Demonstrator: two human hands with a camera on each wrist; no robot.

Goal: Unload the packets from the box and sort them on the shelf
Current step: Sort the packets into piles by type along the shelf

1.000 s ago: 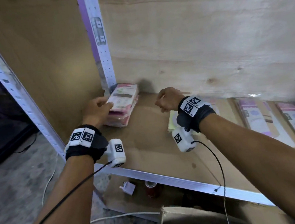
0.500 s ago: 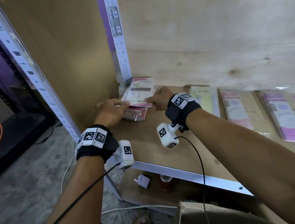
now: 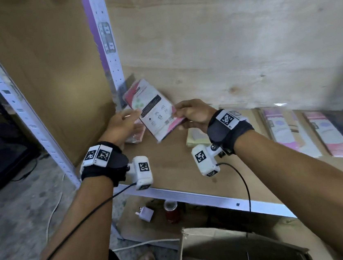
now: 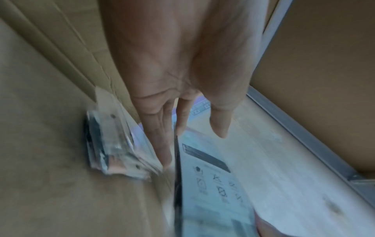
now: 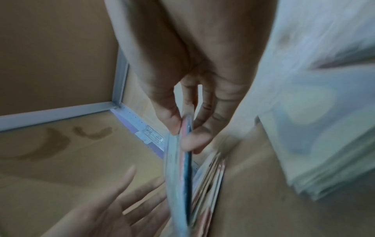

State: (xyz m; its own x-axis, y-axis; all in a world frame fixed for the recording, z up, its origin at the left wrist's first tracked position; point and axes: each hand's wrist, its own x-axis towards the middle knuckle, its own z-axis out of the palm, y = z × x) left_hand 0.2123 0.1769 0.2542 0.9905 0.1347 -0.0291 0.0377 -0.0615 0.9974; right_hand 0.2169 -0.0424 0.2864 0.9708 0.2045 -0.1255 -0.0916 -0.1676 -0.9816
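Note:
A pink and white packet is lifted and tilted above the stack of packets in the shelf's back left corner. My right hand pinches its right edge between thumb and fingers, as the right wrist view shows at the packet. My left hand is open, with straight fingers by the packet's left edge. In the left wrist view the stack lies left of those fingers and the packet right of them. The box stands on the floor below the shelf.
A yellow packet lies under my right wrist. More pink packets lie in rows to the right. The shelf's metal front rail and upright post bound the space. A plug and a can sit below.
My right hand has lifted the top packet off the corner stack and tilted it upward. My left hand has come off the stack and opened beside the packet.

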